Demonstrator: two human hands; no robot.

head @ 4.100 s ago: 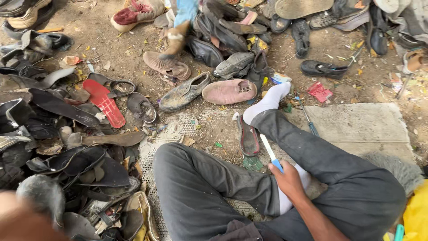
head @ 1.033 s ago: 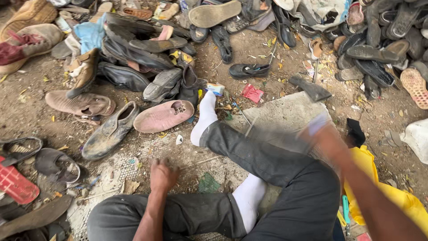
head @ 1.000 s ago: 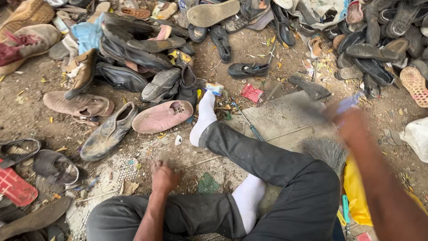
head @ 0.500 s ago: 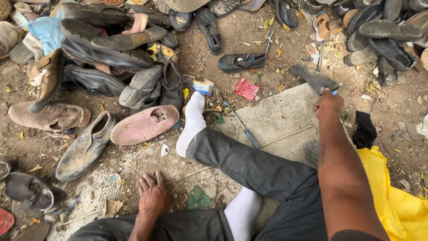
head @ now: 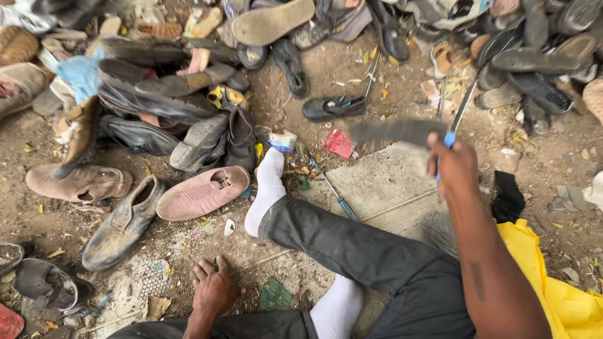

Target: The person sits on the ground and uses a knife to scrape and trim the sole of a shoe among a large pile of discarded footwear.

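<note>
The dark flat shoe sole (head: 397,130) is gripped in the right hand (head: 453,164) alongside a blue-handled tool (head: 450,138), its long axis extending leftward. The left hand (head: 213,290) is spread flat on the ground, well apart.

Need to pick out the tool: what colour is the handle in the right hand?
Blue; the handle shows just above the right hand in the head view.

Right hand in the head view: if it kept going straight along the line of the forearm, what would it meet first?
Probably the dark flat sole just beyond the right hand, which grips a blue-handled tool. Past it lies bare dirt, then the shoe pile. Depth is unclear, so the hand might pass above the sole.
</note>
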